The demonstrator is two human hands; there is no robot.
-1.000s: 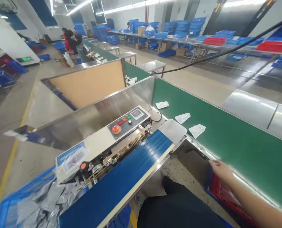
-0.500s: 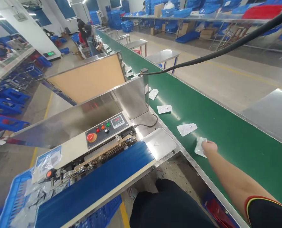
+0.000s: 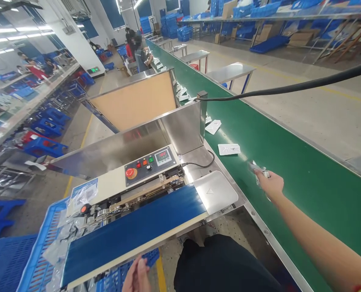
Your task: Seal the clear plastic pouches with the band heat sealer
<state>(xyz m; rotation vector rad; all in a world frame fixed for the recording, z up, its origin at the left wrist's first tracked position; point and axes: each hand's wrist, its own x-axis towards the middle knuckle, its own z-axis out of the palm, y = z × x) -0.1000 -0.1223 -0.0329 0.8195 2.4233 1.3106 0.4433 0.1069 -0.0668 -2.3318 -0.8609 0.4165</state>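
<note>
1. Right hand [image 3: 271, 184]: closed, gripping white packet material [image 3: 256, 167] over the green belt [image 3: 308, 178]; the held piece is blurred, its count unclear.
2. Left hand [image 3: 137, 275]: near the front edge of the blue belt [image 3: 132, 235], fingers partly curled, cut by the lower picture edge; cannot tell whether open or closed.
3. A flat white packet [image 3: 229, 149] lies on the green belt, near the gripped material.
4. Control panel [image 3: 148, 165]: display lit, beside the blue belt.
5. Blue basket [image 3: 31, 263]: grey bags inside.

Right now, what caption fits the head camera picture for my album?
Bare right hand holding blurry white packaging over a wide green conveyor belt, bare left hand near a flat blue machine belt.
</note>
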